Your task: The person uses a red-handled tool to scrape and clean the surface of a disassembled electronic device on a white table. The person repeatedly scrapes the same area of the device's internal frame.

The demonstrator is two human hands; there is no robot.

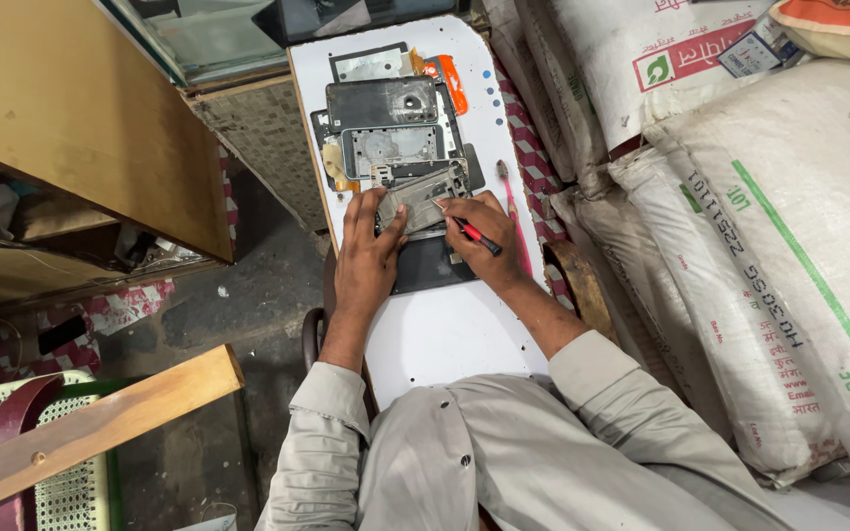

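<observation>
A single head-worn camera is looking almost straight down from above the person's own chest, facing forward along the narrow white table [445, 334], which is running up the middle of the picture. It is sitting close enough that the table is filling only the central strip. Left of the table it is taking in a wooden cabinet [91, 118]; right of the table, stacked white sacks [769, 226]. No second view is sharing the scene.

Cramped repair stall: narrow white bench [445, 334] strewn with opened phone parts [391, 128], stacked grain sacks [769, 246] beside.
</observation>
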